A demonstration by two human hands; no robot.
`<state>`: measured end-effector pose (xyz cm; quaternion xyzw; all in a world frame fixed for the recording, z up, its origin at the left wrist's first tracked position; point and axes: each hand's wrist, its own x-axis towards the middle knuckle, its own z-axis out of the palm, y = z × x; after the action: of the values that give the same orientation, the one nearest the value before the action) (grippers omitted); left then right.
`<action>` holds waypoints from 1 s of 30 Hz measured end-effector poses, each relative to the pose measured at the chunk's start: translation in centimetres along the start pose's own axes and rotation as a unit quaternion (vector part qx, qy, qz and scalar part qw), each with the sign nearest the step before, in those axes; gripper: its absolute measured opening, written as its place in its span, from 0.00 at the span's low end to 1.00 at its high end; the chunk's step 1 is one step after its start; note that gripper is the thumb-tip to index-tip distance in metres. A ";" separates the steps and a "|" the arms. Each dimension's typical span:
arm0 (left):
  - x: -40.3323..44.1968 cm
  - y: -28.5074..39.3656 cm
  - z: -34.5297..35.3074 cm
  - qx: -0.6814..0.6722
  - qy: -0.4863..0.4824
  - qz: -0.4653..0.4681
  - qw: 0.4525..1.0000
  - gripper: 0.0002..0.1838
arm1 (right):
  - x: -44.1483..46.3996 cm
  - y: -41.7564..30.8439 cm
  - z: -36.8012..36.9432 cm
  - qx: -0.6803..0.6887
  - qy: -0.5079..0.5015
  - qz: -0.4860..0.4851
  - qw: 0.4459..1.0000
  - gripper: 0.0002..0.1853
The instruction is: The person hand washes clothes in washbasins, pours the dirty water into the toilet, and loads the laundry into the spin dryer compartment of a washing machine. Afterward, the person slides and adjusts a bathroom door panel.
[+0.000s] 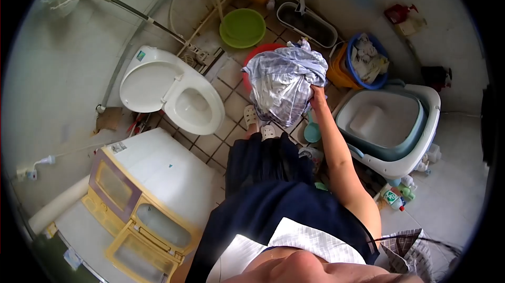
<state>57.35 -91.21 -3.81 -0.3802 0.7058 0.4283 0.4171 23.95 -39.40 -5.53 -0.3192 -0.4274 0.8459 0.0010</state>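
Note:
A bunched, light blue and white checked cloth (pixel 284 80) hangs in front of me, over a red basin (pixel 265 49) that is mostly hidden behind it. My right hand (pixel 317 96) grips the cloth at its right edge, with the arm stretched out. My left hand cannot be seen; only a bit of the shoulder shows at the bottom. Below the cloth, near my white shoes, a teal dipper (pixel 312 131) lies close to the right forearm.
A toilet (pixel 194 107) stands at left, above a washing machine with open yellow-framed lids (pixel 152 225). Behind are a green basin (pixel 242 28) and a mop bucket (pixel 307 24). At right are a blue basket of cloths (pixel 382 52) and a large tub (pixel 434 120).

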 end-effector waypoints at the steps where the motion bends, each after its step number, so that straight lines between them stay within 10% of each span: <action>1: 0.1 0.6 0.2 -0.015 0.000 -0.003 1.000 0.23 | 1.7 1.3 -0.8 0.007 0.012 0.016 1.000 0.32; 13: -0.4 6.1 0.8 -0.083 0.004 -0.071 0.994 0.23 | 15.0 10.9 -3.4 0.024 0.101 0.111 0.988 0.27; 17: -1.7 7.1 1.2 -0.089 0.006 -0.082 0.993 0.23 | 13.8 15.3 -10.9 -0.434 0.248 0.122 0.858 0.64; 20: -1.8 8.0 0.9 -0.097 -0.001 -0.068 0.993 0.23 | 2.3 11.7 -15.8 -0.605 0.120 0.207 0.759 0.52; 24: -2.7 9.4 -0.2 -0.118 -0.006 -0.046 0.992 0.23 | -14.7 10.6 -20.4 -0.429 0.121 0.538 0.715 0.44; 30: -1.8 11.9 -3.2 -0.173 0.015 -0.020 0.985 0.23 | -28.4 10.4 -23.5 -0.384 0.089 0.562 0.727 0.41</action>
<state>46.56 -89.74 2.18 -0.4673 0.6194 0.5294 0.3429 62.09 -36.87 -7.88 -0.5477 -0.4565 0.4233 -0.5589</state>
